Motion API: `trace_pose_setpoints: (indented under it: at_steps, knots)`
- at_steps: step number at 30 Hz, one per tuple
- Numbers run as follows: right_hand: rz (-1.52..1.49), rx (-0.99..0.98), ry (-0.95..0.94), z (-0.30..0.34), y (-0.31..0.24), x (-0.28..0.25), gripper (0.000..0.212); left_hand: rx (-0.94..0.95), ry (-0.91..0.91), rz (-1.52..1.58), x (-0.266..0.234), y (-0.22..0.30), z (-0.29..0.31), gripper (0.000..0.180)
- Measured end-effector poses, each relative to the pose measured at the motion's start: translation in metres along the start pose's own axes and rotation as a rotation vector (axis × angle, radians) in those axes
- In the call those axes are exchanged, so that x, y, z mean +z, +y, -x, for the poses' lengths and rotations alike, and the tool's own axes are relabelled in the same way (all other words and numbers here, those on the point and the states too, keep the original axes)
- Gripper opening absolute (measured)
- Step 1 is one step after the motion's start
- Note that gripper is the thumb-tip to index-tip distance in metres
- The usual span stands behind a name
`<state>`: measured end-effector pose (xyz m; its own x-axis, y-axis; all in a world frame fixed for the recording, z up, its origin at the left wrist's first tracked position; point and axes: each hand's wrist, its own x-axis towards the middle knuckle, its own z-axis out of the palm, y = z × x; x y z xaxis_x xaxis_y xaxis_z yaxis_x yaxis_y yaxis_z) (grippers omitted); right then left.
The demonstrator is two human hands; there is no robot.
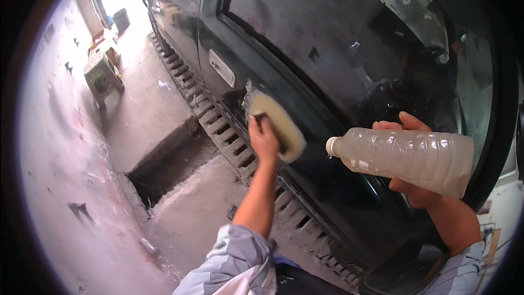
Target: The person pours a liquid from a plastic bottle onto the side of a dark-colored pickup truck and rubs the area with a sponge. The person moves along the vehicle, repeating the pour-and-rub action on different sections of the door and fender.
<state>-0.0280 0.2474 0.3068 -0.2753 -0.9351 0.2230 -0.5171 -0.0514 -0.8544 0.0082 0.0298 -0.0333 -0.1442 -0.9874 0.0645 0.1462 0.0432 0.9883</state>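
A dark car door (322,131) carries a pale beige patch of filler (267,104) with a rough, chipped spot at its upper left edge. My left hand (264,141) is closed on a small dark sanding block (260,116), pressed against that patch; the block is partly hidden by my fingers and blurred. On the right, my right hand (413,192) wraps round a clear ribbed plastic bottle (406,155) of cloudy liquid. The bottle lies nearly on its side, its pale cap (331,146) pointing left toward the patch, with a drop at the cap's edge.
The door handle (222,68) sits above the patch, and a side mirror (404,270) is below my right arm. A slotted grate (221,128) runs beside the car, next to a sunken pit (174,164). A stool (103,76) stands by the left wall (60,147).
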Motion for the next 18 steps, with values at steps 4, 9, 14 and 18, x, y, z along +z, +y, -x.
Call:
trace_pose_setpoints:
  at_steps: [4, 9, 14, 18]
  knots:
    - [0.092, -0.076, -0.090, -0.039, 0.004, 0.011, 0.086, 0.200, 0.107, -0.209, -0.014, 0.011, 0.042, 0.055]
    - [0.077, -0.181, -0.035, -0.106, 0.027, 0.027, 0.081, 0.064, 0.139, -0.178, -0.026, -0.006, -0.061, 0.054]
    - [0.140, -0.096, -0.011, -0.155, 0.049, 0.040, 0.070, 0.242, 0.038, -0.226, -0.021, -0.016, 0.018, 0.057]
    - [-0.004, -0.193, 0.077, -0.172, 0.086, 0.058, 0.070, 0.265, 0.053, -0.245, -0.026, -0.018, 0.013, 0.058]
